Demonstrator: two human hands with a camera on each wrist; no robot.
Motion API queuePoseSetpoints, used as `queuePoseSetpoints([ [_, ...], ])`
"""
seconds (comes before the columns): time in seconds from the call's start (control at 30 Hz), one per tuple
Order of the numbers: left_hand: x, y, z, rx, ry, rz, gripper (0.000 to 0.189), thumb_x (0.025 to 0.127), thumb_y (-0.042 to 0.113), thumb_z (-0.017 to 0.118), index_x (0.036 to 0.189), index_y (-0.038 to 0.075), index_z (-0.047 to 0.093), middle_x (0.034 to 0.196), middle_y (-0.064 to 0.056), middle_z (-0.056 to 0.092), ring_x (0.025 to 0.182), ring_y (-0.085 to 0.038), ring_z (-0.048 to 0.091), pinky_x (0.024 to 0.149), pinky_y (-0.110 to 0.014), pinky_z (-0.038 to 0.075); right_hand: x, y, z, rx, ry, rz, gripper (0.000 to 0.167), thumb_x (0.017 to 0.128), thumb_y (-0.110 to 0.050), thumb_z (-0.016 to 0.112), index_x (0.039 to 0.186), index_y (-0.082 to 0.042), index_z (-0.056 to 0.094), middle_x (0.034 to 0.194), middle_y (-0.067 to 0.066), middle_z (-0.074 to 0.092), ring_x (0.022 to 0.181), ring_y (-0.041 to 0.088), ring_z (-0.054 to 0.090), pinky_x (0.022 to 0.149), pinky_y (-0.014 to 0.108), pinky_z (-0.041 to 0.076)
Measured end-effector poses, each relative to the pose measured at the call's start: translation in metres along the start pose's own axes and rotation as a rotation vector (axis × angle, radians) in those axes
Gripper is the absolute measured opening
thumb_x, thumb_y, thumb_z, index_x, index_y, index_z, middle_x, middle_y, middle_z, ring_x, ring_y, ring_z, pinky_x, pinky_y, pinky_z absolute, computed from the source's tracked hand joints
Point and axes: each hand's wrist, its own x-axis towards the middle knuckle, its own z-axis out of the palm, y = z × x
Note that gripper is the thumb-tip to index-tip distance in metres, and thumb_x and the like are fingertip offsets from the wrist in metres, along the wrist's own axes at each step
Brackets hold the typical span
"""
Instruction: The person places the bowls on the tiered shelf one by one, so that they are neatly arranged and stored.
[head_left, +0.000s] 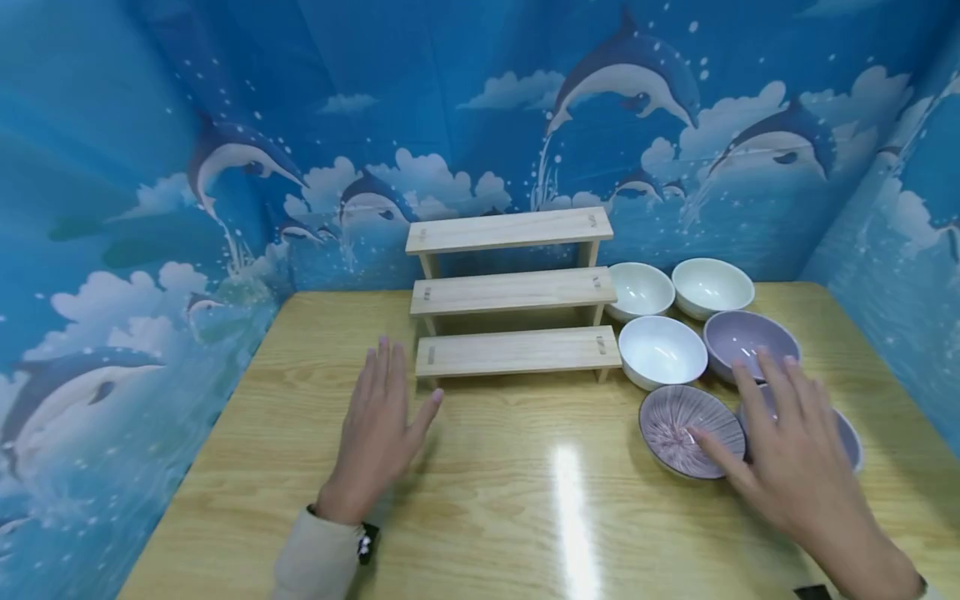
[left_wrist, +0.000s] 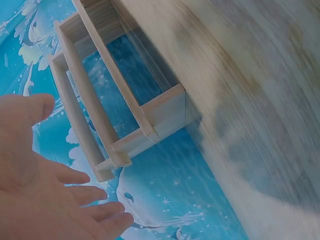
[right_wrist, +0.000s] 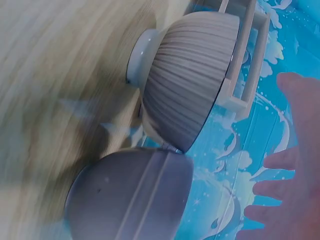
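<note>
Each grip spread and empty, left hand point(head_left: 378, 437) hovers near wooden stand point(head_left: 517, 352), right hand point(head_left: 798, 454) above bowls point(head_left: 667, 421).

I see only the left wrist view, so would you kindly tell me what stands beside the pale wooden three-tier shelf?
Observer: In the head view, a glossy white round bowl stands just to the right of the shelf.
Operator: Thank you; and is the right hand holding anything there?
Observer: No, the right hand is empty; the right wrist view shows a gap between it and the streaked purple round bowl.
</note>
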Motion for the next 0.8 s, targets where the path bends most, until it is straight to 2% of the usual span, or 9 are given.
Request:
queuePoseSetpoints([
  [0.3, 0.010, -0.004, -0.002, -0.136, -0.076, -0.068, 0.092, 0.102, 0.063, 0.040, 0.161, 0.003, 0.004, 0.168, -0.017, -0.005, 0.154, -0.036, 0.001, 0.123, -0.057, 0.011, -0.012, 0.010, -0.005, 0.010, 0.021, 0.050, 0.097, 0.089, -0.065, 0.065, 0.148, 0.009, 0.041, 0.154, 0.036, 0.032, 0.143, 0.055, 0.025, 0.121, 0.064, 0.007],
  [0.43, 0.014, -0.007, -0.003, -0.178, -0.098, -0.082, 0.090, 0.104, 0.060, 0.042, 0.161, 0.002, 0.003, 0.168, -0.018, -0.003, 0.154, -0.037, 0.003, 0.123, -0.057, 0.012, -0.017, 0.015, -0.006, 0.024, 0.036, 0.072, 0.096, 0.086, -0.060, 0.070, 0.146, 0.010, 0.042, 0.153, 0.036, 0.033, 0.143, 0.056, 0.024, 0.120, 0.066, 0.007],
  [0.5, 0.017, -0.008, -0.003, -0.205, -0.109, -0.094, 0.089, 0.104, 0.057, 0.044, 0.161, 0.002, 0.003, 0.168, -0.017, -0.002, 0.154, -0.038, 0.004, 0.122, -0.058, 0.012, -0.019, 0.017, -0.007, 0.033, 0.051, 0.071, 0.096, 0.085, -0.060, 0.071, 0.145, 0.010, 0.043, 0.151, 0.037, 0.035, 0.142, 0.057, 0.026, 0.120, 0.066, 0.009],
  [0.6, 0.021, -0.012, -0.003, -0.252, -0.116, -0.106, 0.088, 0.105, 0.054, 0.045, 0.161, 0.001, 0.005, 0.168, -0.019, 0.001, 0.153, -0.040, 0.007, 0.122, -0.059, 0.013, -0.022, 0.019, -0.007, 0.034, 0.092, 0.057, 0.098, 0.087, -0.071, 0.062, 0.141, 0.010, 0.047, 0.146, 0.039, 0.039, 0.138, 0.059, 0.030, 0.120, 0.066, 0.012],
  [0.73, 0.028, -0.016, -0.002, -0.324, -0.121, -0.124, 0.086, 0.105, 0.052, 0.046, 0.161, 0.001, 0.007, 0.167, -0.021, 0.005, 0.152, -0.042, 0.012, 0.121, -0.059, 0.015, -0.026, 0.024, -0.007, 0.031, 0.125, 0.060, 0.102, 0.086, -0.077, 0.056, 0.138, 0.010, 0.049, 0.142, 0.041, 0.041, 0.135, 0.061, 0.033, 0.120, 0.065, 0.014],
  [0.8, 0.031, -0.017, -0.002, -0.359, -0.126, -0.145, 0.084, 0.105, 0.051, 0.047, 0.161, 0.002, 0.008, 0.167, -0.020, 0.008, 0.152, -0.041, 0.014, 0.121, -0.059, 0.016, -0.028, 0.026, -0.008, 0.040, 0.118, 0.081, 0.099, 0.084, -0.073, 0.064, 0.139, 0.008, 0.049, 0.143, 0.041, 0.041, 0.136, 0.061, 0.032, 0.120, 0.064, 0.014],
])
